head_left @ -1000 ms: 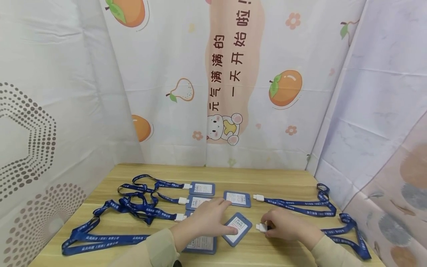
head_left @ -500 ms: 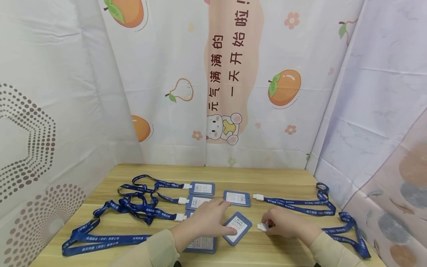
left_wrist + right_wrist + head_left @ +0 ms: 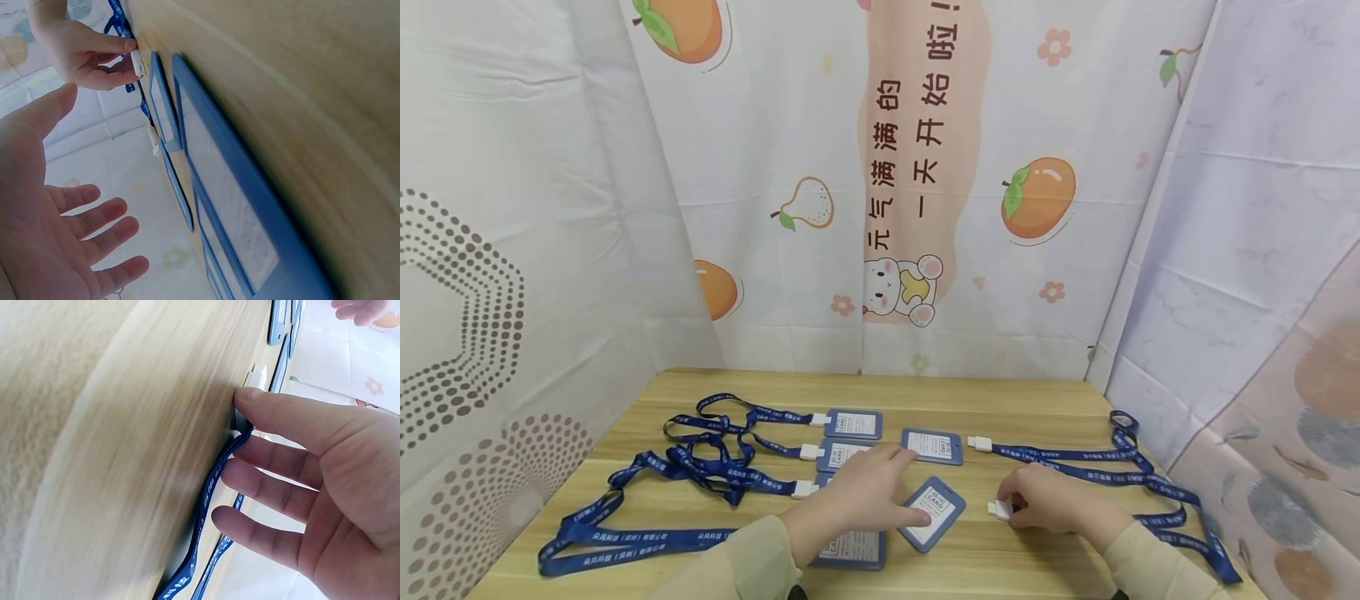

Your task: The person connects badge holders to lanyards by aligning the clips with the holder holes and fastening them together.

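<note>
My right hand (image 3: 1048, 500) pinches the white clip (image 3: 997, 509) of a blue lanyard (image 3: 1213, 552) between thumb and fingers, low over the table at the right. In the right wrist view, the thumb lies on the clip and the blue strap (image 3: 205, 506) trails along the wood. My left hand (image 3: 861, 500) hovers over the badge holders, its fingers spread and holding nothing; the left wrist view shows its bare palm (image 3: 37, 231). Between the hands lies a blue card holder (image 3: 934, 512), turned at an angle and apart from the clip. The left hand partly hides the holders beneath it.
A second loose card holder (image 3: 932, 446) lies farther back, facing another lanyard's white clip (image 3: 980, 443). Several holders, such as the rear one (image 3: 853, 423), are lined up at left with blue lanyards (image 3: 707, 467) stretching leftward. Curtains (image 3: 775, 275) enclose the wooden table (image 3: 985, 396).
My right hand has slid slightly to the right with the clip, and its lanyard's strap has shifted, now reaching toward the rear lanyard. The left hand stays in place.
</note>
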A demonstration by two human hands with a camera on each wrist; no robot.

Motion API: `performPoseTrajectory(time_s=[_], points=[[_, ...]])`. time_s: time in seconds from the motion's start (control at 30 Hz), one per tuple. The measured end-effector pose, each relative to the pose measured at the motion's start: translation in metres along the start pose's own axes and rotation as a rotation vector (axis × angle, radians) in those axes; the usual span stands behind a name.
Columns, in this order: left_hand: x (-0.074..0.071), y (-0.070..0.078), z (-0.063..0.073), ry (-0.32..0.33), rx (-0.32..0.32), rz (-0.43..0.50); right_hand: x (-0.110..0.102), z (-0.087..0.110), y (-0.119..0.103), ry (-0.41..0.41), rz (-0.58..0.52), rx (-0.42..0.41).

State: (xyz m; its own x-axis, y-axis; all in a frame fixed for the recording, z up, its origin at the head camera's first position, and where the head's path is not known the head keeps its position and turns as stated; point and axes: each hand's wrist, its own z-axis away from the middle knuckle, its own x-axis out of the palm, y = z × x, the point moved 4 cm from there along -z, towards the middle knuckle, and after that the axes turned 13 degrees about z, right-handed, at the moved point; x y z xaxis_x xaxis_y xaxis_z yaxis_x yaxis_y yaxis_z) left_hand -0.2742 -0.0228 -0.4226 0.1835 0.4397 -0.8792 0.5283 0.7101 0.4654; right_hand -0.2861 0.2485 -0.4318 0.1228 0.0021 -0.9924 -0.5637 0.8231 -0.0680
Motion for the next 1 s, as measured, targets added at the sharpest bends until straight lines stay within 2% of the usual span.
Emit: performPoseTrajectory(time_s=[0.37,0.63,0.83,1.0], points=[[-0.016,0.005,-0.001,0.042,0.005,0.001,0.004,0.0,0.005,-0.009,0.0,0.005],[-0.023,0.016,-0.006,0.099,-0.006,0.003,0.001,0.0,0.002,-0.033,-0.019,0.043],[-0.016,0.024,-0.009,0.065,-0.09,0.041,0.0,0.0,0.002,-0.042,-0.03,0.056],[-0.004,0.028,-0.014,0.017,-0.151,0.02,0.001,-0.001,0.002,-0.048,-0.04,0.058]])
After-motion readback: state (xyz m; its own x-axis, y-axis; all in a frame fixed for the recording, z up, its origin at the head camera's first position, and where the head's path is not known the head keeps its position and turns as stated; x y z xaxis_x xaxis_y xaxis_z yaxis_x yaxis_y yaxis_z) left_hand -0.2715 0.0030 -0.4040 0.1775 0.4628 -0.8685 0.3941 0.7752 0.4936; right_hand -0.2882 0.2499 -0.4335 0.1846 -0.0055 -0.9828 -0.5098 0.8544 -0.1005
